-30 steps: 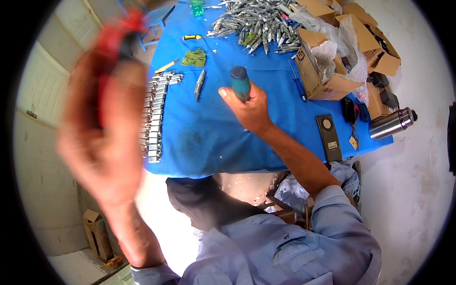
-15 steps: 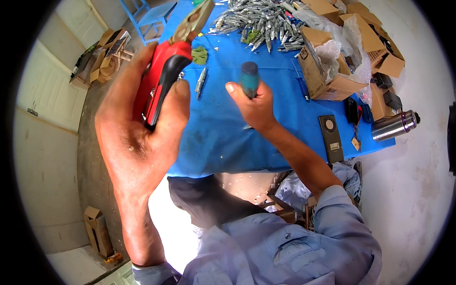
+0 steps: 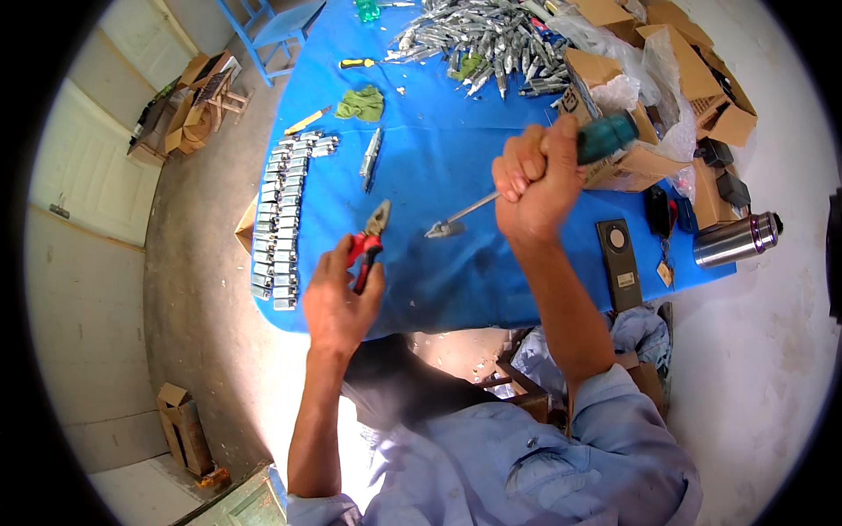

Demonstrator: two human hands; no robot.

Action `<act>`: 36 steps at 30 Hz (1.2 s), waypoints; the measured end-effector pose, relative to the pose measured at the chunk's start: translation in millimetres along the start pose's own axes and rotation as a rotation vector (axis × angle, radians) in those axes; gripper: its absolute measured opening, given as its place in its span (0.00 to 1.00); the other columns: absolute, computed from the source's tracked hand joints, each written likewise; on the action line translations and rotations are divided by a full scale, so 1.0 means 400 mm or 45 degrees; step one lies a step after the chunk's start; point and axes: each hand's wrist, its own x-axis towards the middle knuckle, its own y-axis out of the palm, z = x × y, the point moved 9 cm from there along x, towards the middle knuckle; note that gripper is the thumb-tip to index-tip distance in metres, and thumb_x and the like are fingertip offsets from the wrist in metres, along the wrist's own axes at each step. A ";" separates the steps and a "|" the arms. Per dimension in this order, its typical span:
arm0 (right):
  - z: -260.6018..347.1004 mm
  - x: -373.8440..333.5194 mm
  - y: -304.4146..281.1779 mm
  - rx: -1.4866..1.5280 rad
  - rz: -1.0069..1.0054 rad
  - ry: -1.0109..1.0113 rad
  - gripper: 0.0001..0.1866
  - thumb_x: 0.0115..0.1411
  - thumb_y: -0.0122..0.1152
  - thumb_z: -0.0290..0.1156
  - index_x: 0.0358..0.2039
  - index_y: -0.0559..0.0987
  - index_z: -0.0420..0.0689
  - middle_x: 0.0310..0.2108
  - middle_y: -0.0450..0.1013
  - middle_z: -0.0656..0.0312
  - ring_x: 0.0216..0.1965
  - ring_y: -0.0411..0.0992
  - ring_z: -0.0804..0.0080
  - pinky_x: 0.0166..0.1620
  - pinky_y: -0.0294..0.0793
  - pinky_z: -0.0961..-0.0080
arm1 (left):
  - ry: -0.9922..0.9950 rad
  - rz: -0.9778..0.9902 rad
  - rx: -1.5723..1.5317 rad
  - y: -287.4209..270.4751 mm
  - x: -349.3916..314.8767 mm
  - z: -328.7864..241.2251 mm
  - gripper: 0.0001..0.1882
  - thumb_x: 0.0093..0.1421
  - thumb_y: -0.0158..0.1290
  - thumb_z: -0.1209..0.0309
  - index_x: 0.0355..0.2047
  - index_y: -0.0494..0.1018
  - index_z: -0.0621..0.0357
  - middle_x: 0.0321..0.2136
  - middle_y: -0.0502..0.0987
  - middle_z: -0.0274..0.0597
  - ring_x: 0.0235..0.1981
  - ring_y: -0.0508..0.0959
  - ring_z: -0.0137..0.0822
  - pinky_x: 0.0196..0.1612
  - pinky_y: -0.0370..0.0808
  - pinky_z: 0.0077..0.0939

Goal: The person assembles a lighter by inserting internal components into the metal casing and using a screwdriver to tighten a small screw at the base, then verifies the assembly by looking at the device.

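My left hand (image 3: 336,302) is closed around the red and black handles of a pair of pliers (image 3: 368,244), its metal jaws tilted toward the far side of the table. In my right hand (image 3: 537,188) is a screwdriver (image 3: 607,138) with a teal handle. Its thin shaft slants left and down to a small grey metal piece (image 3: 445,230); whether they are joined I cannot tell. Beyond the pliers lies a single slim grey metal part (image 3: 372,159). Rows of small silvery metal pieces (image 3: 288,219) line the table's left side.
A large heap of grey metal parts (image 3: 491,39) covers the far end of the blue table (image 3: 395,302). Nearby are a green cloth (image 3: 360,103), a yellow-handled knife (image 3: 307,120) and a yellow screwdriver (image 3: 356,63). Cardboard boxes (image 3: 627,167) and a steel flask (image 3: 737,239) stand right.
My left hand has lowered the pliers from close to the camera toward the table. My right hand has moved right, swinging the screwdriver so its shaft shows. The rows of metal pieces have come into sight.
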 end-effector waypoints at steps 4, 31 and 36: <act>0.028 -0.035 0.037 0.107 -0.001 -0.002 0.25 0.78 0.50 0.44 0.23 0.59 0.52 0.17 0.54 0.71 0.15 0.52 0.82 0.16 0.50 0.80 | 0.184 0.024 0.328 0.076 -0.008 0.044 0.30 0.56 0.68 0.65 0.58 0.75 0.63 0.48 0.80 0.52 0.45 0.82 0.54 0.47 0.81 0.42; -0.119 -0.443 0.387 0.452 0.032 0.550 0.24 0.74 0.48 0.59 0.28 0.62 0.55 0.23 0.57 0.72 0.19 0.53 0.81 0.21 0.58 0.81 | -0.558 -0.388 -1.458 -0.244 -0.406 0.102 0.22 0.69 0.61 0.73 0.60 0.72 0.68 0.49 0.82 0.48 0.43 0.83 0.33 0.46 0.82 0.27; -0.159 -0.460 0.434 0.436 0.054 0.610 0.24 0.74 0.50 0.58 0.27 0.65 0.55 0.21 0.55 0.73 0.19 0.53 0.82 0.21 0.57 0.81 | -0.568 -0.368 -1.430 -0.284 -0.434 0.134 0.25 0.69 0.61 0.72 0.62 0.69 0.69 0.46 0.83 0.48 0.40 0.82 0.32 0.44 0.82 0.26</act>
